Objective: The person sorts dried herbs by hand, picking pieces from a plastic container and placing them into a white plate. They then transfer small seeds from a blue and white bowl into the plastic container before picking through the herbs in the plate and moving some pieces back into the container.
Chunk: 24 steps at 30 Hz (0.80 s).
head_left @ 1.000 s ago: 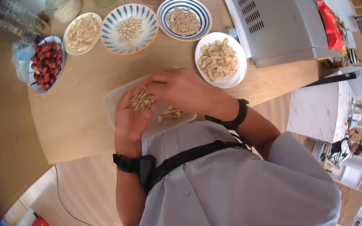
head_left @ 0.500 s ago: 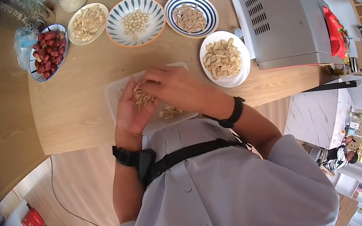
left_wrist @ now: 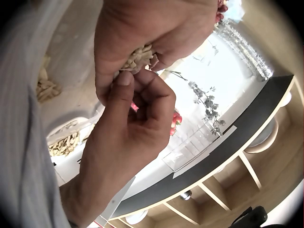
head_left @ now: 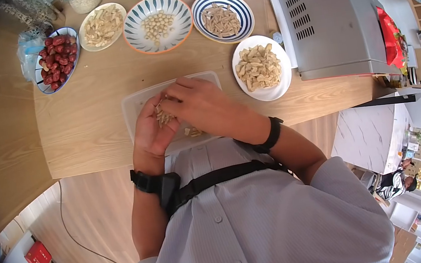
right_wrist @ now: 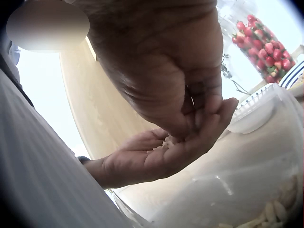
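Observation:
My left hand is palm up and cupped round a small heap of pale dried pieces, over a clear plastic tub. Above that palm, my right hand has its fingers bent down to the heap. The left wrist view shows the right thumb and fingers pinched together at the edge of the pieces. Seen from the right wrist, the right hand covers most of the left palm. More pale pieces lie in the tub, partly hidden by the right hand.
Behind the tub stand an oval dish of red dates, a plate of pale slices, a bowl of round seeds and a blue-striped bowl. To the right are a white plate of chunks and a grey appliance.
The head view has shifted slightly. My right fingers have moved over the left palm and cover more of the heap, while the left hand stays cupped.

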Motion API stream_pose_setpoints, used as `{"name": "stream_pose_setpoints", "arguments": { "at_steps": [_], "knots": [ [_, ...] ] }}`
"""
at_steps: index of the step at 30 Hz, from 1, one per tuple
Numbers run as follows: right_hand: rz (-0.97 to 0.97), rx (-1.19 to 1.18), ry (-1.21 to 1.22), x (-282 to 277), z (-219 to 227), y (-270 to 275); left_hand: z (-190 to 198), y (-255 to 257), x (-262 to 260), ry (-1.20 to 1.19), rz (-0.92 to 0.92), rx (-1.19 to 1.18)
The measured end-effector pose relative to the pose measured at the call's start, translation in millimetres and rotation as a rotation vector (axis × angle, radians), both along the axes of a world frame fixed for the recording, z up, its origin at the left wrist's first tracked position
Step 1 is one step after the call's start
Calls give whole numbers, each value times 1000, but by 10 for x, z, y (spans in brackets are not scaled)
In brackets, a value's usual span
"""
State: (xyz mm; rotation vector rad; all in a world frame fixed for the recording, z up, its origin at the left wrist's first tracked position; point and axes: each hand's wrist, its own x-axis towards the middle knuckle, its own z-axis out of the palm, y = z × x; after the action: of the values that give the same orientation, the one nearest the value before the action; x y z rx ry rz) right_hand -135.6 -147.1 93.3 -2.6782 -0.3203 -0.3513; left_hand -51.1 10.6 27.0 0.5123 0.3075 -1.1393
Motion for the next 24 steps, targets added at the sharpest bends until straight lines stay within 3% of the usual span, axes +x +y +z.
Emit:
{"name": "stream_pose_setpoints", "arguments": {
  "at_steps": [3, 9, 15, 24],
  "knots": [
    [26, 74, -73, -6, -26, -31, -122, 67, 36, 8, -43, -160],
    [-23, 182, -108, -53, -61, -93, -77, 36, 30, -3, -61, -201],
    [-58, 331, -65, -71, -62, -121, 59, -2, 28, -7, -42, -168],
    [-89, 301, -13, -101, -22, -195, 142, -3, 40, -62, -71, -128]
  ]
}}
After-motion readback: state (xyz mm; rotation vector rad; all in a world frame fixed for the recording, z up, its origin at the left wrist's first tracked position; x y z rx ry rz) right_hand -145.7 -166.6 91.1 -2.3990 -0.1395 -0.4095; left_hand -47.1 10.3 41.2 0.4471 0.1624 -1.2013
